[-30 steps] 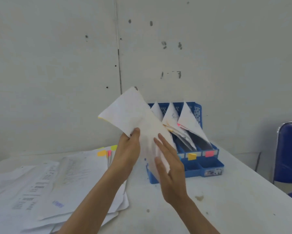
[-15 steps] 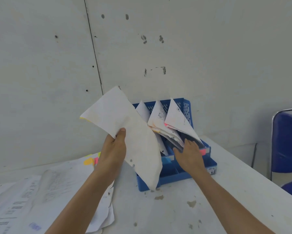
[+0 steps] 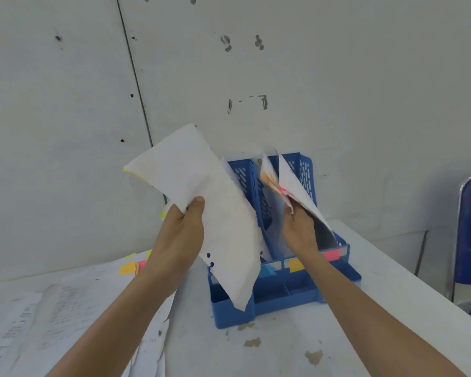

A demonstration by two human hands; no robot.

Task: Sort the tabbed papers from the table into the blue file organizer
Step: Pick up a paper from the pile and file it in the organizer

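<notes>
Swings the filed sheets (image 3: 296, 186) further right than before with the right hand (image 3: 299, 232), baring a slot of the blue file organizer (image 3: 234, 314); pinching or pushing, cannot tell. Grips the tabbed paper (image 3: 190, 172) in the left hand (image 3: 182, 229), thumb on front, raised just left of that slot. Seemingly filing; next needs the paper lowered in.

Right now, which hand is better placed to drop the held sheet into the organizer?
Left. The left hand grips the yellow-tabbed sheet, whose lower corner hangs over the blue file organizer. The right hand is occupied: it holds the filed papers aside, probably opening a slot.
</notes>
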